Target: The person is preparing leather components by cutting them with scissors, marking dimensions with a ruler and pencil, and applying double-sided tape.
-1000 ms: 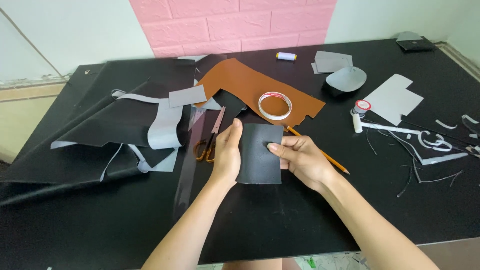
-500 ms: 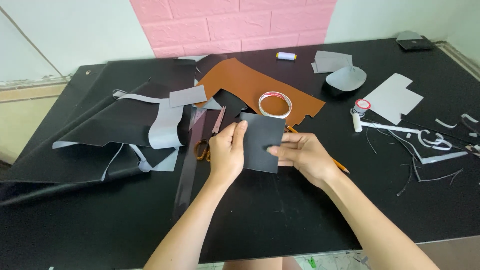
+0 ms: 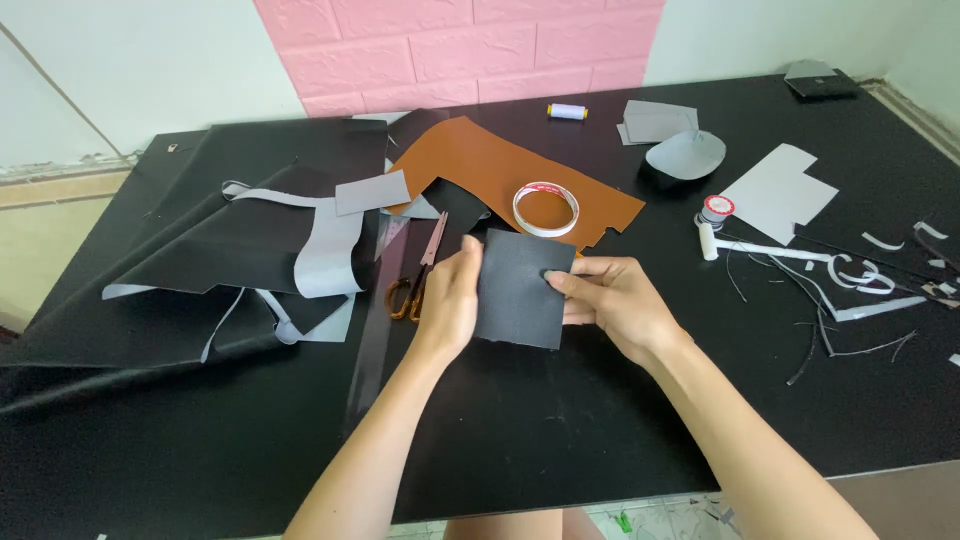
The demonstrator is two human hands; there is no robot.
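Note:
A small dark grey rectangular piece of fabric [image 3: 520,292] is held up just above the black table [image 3: 520,440] by both hands. My left hand [image 3: 452,300] grips its left edge, thumb on top. My right hand [image 3: 615,300] holds its right edge, with fingertips pressing on the face. Just left of my left hand lie scissors with orange handles [image 3: 415,280]. Behind the piece are a roll of white tape [image 3: 546,208] and a brown leather sheet [image 3: 500,170].
Large black sheets with grey backing [image 3: 230,250] are piled at the left. A clear ruler [image 3: 372,320] lies beside the scissors. A thread spool [image 3: 567,111], grey cut pieces [image 3: 685,152], a white sheet [image 3: 775,190], a small glue bottle [image 3: 712,215] and scrap strips [image 3: 860,290] fill the right.
Both hands have lifted the dark piece slightly up and away from me, toward the tape roll. It now stands a little more upright in the hands.

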